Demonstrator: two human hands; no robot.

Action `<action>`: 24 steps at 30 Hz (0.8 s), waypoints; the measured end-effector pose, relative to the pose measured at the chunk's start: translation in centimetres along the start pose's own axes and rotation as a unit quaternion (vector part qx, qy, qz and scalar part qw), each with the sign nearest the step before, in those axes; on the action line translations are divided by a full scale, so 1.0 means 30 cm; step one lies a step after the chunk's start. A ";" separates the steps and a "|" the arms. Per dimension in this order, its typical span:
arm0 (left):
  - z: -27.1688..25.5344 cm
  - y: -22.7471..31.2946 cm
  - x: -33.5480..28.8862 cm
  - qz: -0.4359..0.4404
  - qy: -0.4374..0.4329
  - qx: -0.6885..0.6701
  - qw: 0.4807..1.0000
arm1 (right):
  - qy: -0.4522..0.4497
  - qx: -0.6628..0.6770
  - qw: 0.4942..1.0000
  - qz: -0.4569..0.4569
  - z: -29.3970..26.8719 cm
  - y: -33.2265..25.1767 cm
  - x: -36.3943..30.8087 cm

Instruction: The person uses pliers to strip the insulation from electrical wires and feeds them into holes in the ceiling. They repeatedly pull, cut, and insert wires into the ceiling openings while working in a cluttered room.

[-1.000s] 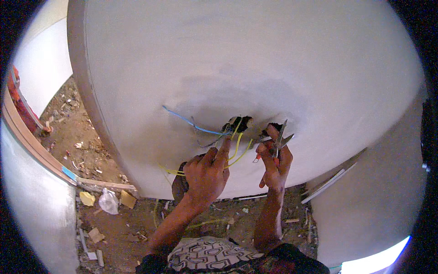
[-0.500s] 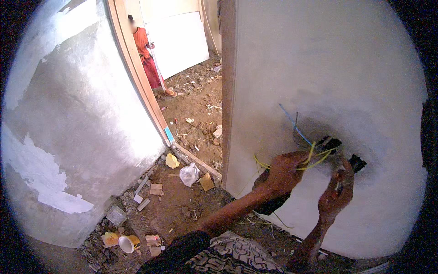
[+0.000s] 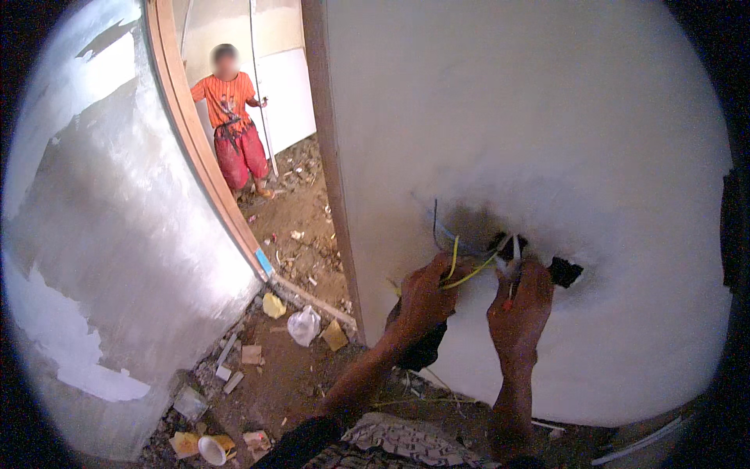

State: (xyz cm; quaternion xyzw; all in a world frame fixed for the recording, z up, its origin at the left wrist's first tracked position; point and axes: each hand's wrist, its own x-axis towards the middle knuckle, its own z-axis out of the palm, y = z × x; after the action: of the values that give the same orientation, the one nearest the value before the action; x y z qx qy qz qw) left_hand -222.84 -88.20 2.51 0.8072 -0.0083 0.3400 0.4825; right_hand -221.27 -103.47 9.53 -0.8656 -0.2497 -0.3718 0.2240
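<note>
My left hand is closed around a yellow wire, which loops toward a dark hole in the pale wall. Below that hand hangs something black; how it is held is hidden. A blue wire and a dark wire rise in front of the wall, left of the hole. My right hand is pinched at the hole's lower edge. Its fingers grip a slim white and red object, mostly covered, whose kind I cannot make out. Just right of it is a second ragged hole.
A person in orange and red stands beyond the doorway, which has a wooden frame. On the dirt floor lie a white plastic bag, a cup and scraps. Loose yellow wire lies by the wall's foot.
The view has swung right, so wall and hands appear farther left. My right hand has moved from beside the second hole to the first. The person beyond the doorway now shows fully.
</note>
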 end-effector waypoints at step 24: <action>0.065 0.136 -0.074 -0.067 0.133 -0.047 0.988 | 0.182 0.036 0.980 0.070 0.074 -0.002 -0.139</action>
State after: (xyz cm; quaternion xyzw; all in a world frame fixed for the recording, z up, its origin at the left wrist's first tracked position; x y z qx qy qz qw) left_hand -224.90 -92.61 3.84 0.7300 0.0943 0.4104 0.5383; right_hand -222.63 -103.26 5.02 -0.7899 -0.1564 -0.4974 0.3227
